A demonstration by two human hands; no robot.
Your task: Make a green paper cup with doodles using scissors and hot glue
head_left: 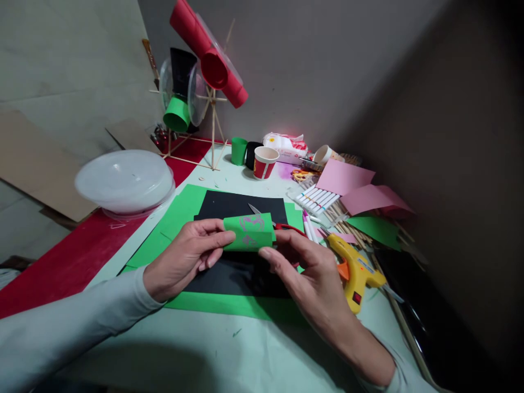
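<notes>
A small piece of green paper (248, 232) with purple-pink drawn marks is held up over black paper, bent or rolled along its length. At its left end, my left hand (200, 246) pinches it between thumb and fingers. My right hand (309, 267) is at its right end, thumb by the lower corner and curled fingers at the edge, partly hidden. Scissors (289, 228) with red handles lie just behind the paper, partly covered. Beneath are black sheets (241, 202) on larger green sheets (221, 305).
A yellow glue gun (358, 273), markers (317, 199), sticks and pink paper (347, 174) crowd the right side. Behind stand a red-and-white paper cup (265, 162) and a green cup (238, 151). Plastic lids (125, 180) lie left, near a stick-framed wheel (213, 117) with coloured cups.
</notes>
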